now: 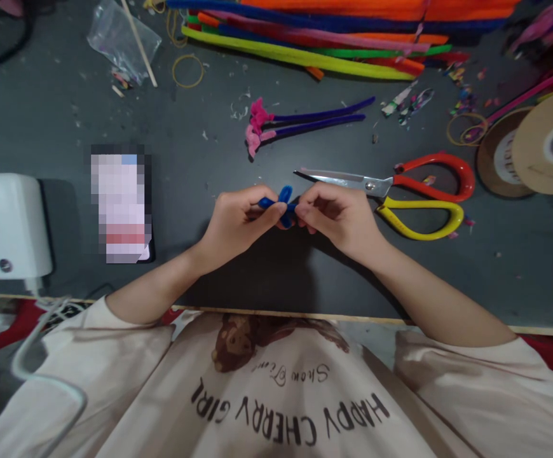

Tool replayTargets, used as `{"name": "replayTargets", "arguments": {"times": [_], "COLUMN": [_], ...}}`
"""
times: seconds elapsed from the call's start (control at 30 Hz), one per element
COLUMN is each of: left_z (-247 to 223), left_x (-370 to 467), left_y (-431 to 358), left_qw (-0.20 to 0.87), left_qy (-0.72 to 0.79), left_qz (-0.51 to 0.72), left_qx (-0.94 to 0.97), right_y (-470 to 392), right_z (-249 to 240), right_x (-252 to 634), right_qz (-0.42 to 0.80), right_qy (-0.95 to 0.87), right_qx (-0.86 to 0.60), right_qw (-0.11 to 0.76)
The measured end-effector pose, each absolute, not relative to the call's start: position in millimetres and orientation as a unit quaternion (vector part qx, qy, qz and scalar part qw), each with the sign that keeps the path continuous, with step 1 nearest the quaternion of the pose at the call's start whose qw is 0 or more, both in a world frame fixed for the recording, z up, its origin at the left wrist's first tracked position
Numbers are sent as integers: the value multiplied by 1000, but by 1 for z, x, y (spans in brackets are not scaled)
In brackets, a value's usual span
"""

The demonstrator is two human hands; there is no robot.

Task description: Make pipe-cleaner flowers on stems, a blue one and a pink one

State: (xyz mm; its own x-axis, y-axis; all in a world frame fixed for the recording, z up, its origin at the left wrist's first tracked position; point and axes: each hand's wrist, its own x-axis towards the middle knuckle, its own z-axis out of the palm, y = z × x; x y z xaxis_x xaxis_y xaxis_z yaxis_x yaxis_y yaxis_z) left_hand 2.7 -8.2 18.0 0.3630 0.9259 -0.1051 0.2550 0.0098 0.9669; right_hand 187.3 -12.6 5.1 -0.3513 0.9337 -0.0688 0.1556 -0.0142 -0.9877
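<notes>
The left hand (245, 222) pinches a blue fuzzy piece (285, 194) between thumb and fingers, and the right hand (336, 219) closes its thumb and fingertips on the right end of the same piece, both grips narrow. The piece sits between the two hands, above the dark table (257, 280) near its front edge; its long axis runs roughly left to right, one end showing at the left thumb and forefinger, while a rounded loop points away from the body and a short part points back toward it. Well to the left of the grip lies a white device (12, 222) with a white cable (42, 381), then a phone (121, 207) with its screen blurred. Beyond the phone are a clear plastic bag (119, 41), a thin stick (140, 48) and a rubber band (188, 70). Straight beyond the grip lie two purple stems (321, 120), their pink ends pointing left, and farther off a bundle of colored stems (324, 54). Scissors (374, 185) lie just beyond the right hand, blades pointing left, red and yellow handles right; farther right are two spools (534, 152), partly overlapping.
</notes>
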Motion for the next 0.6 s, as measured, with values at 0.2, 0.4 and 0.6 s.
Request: {"name": "replayTargets", "arguments": {"times": [0.2, 0.4, 0.6], "left_z": [19, 17, 16], "left_x": [2, 3, 1], "left_y": [-8, -9, -6], "left_qw": [498, 488, 498], "left_qy": [478, 485, 469], "left_qz": [300, 289, 293], "left_qx": [659, 666, 668], "right_y": [-14, -14, -12], "right_z": [4, 8, 7], "right_x": [185, 185, 188], "right_qz": [538, 467, 429], "right_qy": [-616, -672, -719], "right_qx": [-456, -455, -426], "right_qw": [352, 351, 342]}}
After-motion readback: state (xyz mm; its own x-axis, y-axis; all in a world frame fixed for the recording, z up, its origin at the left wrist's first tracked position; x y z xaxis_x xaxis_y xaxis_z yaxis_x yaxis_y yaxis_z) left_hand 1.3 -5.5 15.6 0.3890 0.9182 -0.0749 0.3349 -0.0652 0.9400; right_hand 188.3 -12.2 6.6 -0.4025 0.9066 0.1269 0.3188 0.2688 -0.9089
